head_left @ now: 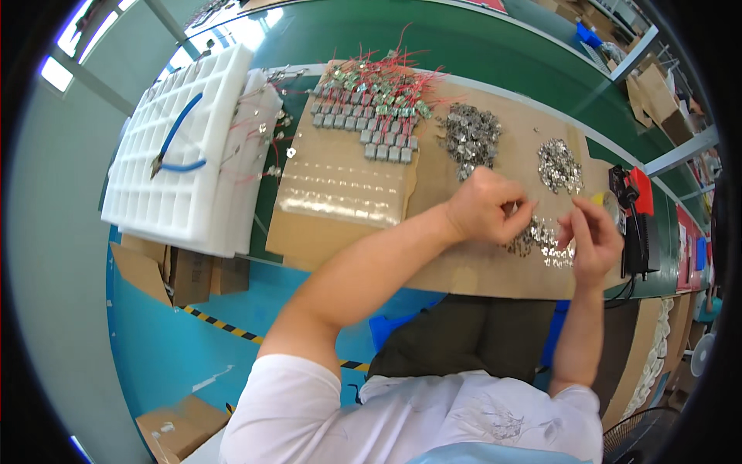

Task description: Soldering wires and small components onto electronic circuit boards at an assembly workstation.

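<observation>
My left hand (485, 205) hovers over the brown cardboard sheet (340, 232), fingers pinched on a small metal part that is too tiny to make out. My right hand (591, 236) sits close to it, fingertips also pinched together above a loose heap of small shiny metal parts (541, 240). Further back lie two more piles of metal pieces, a darker one (470, 139) and a brighter one (558, 164). Rows of small grey components with red wires (371, 100) fill the far part of the cardboard.
A white foam tray (174, 155) with blue-handled cutters (179, 139) lies at the left. A red and black tool (635, 209) rests at the right table edge. Cardboard boxes (174, 271) stand on the blue floor below the green table (371, 39).
</observation>
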Motion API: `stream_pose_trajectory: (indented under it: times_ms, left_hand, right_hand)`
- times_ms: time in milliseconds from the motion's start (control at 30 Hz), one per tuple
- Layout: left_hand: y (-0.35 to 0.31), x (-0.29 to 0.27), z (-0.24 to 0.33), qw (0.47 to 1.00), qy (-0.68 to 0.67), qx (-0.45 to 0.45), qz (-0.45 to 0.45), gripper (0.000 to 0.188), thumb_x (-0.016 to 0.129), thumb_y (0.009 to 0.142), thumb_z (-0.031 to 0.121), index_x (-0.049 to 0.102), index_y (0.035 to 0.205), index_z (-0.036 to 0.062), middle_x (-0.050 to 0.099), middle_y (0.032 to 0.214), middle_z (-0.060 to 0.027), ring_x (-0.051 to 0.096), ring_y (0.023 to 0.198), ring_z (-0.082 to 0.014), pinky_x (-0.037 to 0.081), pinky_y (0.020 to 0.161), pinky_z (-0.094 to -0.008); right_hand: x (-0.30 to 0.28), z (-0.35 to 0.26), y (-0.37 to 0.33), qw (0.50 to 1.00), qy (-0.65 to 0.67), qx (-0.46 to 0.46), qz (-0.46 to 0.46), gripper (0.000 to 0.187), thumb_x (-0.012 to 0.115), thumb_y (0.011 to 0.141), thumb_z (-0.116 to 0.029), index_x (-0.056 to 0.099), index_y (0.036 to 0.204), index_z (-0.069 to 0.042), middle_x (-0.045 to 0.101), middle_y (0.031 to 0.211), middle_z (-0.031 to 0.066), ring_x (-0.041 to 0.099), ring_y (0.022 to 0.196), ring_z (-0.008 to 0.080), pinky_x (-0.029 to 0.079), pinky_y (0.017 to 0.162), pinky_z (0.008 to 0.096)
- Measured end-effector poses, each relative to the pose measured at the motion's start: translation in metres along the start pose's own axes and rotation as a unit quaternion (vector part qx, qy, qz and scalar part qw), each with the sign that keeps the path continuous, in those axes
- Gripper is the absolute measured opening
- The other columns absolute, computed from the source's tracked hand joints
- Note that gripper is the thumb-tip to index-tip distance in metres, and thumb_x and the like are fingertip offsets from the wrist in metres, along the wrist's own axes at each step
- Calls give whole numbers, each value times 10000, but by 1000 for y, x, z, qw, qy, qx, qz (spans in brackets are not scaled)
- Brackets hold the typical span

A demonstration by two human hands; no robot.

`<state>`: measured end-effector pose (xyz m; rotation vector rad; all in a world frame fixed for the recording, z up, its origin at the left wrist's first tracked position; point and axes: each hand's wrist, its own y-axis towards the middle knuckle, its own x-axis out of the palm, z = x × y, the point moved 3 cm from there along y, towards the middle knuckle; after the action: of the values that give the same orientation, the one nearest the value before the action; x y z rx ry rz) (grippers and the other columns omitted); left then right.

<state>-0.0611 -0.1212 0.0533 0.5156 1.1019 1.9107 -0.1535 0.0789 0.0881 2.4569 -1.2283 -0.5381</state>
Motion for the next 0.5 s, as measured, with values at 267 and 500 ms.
stream_pose_trajectory:
  times_ms: [267,500]
  left_hand:
    - [22,-48,3,958,172,-132,189,98,795,891,115,751,859,34,738,742,-52,649,613,-102,505,577,-265]
    - [-17,-172,-17,747,537,-390,29,353,816,739,353,759,808,11,739,784,-169,702,719,-329,553,722,-436]
  right_hand:
    - [6,56,-84,975,72,153,146,155,705,1001,-100,744,1135,-33,664,711,25,532,479,43,387,412,202]
    - [0,53,-74,968,97,146,177,169,702,1005,-124,732,1133,-20,678,717,35,552,482,51,398,393,207]
